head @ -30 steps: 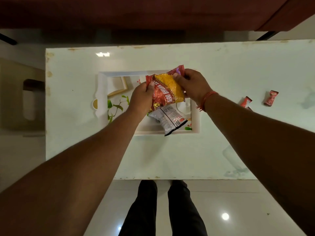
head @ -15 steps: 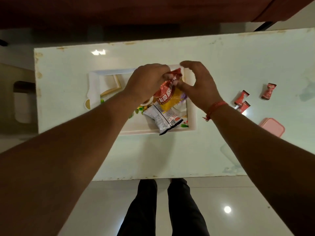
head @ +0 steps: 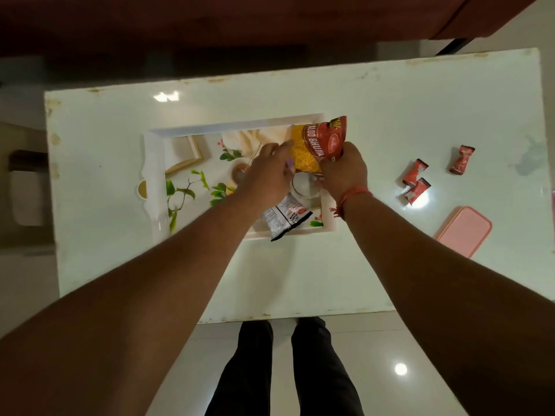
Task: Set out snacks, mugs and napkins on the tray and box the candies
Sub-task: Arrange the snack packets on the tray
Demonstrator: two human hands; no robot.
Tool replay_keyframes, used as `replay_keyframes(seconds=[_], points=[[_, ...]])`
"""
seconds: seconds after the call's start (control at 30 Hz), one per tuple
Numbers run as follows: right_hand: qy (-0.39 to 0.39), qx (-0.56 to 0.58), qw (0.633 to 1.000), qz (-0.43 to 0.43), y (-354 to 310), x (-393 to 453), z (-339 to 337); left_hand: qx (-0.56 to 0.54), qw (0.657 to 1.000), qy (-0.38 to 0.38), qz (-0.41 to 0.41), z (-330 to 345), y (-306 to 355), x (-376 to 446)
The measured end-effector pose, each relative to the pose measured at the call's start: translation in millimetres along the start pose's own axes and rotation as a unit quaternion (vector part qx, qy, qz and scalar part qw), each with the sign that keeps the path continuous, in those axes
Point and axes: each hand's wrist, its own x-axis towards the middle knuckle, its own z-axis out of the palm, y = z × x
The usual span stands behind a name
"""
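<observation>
From the head camera we look down on a pale table with a white floral tray on it; over the tray's far right corner our right hand pinches the lower edge of a red and yellow snack packet, fingers curled on it, the packet standing up above the tray's rim; our left hand hovers just beside the packet with fingers relaxed and spread, holding nothing; a second, silver and red snack packet lies in the tray's near right part, its end over the rim; three red candies lie on the table right of the tray, and a pink box sits nearer us beside them.
</observation>
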Motion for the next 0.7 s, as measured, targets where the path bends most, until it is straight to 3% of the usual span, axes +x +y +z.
replay_keyframes(seconds=[0.1, 0.27, 0.4, 0.5, 0.57, 0.63, 0.7], points=[[0.029, -0.084, 0.995, -0.051, 5, 3, 0, 0.036, 0.998, -0.044, 0.002, 10, 0, 2], [0.002, -0.161, 0.983, -0.088, 3, 20, -9, 0.082, 0.996, -0.045, 0.002, 14, 2, 7], [0.023, -0.147, 0.985, -0.087, 4, 22, -16, 0.076, 0.996, -0.043, 0.021, 14, 2, 6], [0.100, -0.136, 0.973, -0.156, 16, -6, -18, 0.035, 0.998, 0.059, 0.010, 10, -7, -8], [0.102, -0.135, 0.964, -0.207, 28, -33, -13, -0.019, 0.988, 0.152, -0.028, 9, -17, -25], [0.041, -0.127, 0.971, -0.197, 38, -56, 0, -0.075, 0.964, 0.231, -0.108, 12, -25, -43], [-0.050, -0.102, 0.985, -0.128, 43, -72, 14, -0.138, 0.937, 0.258, -0.192, 18, -30, -56]])
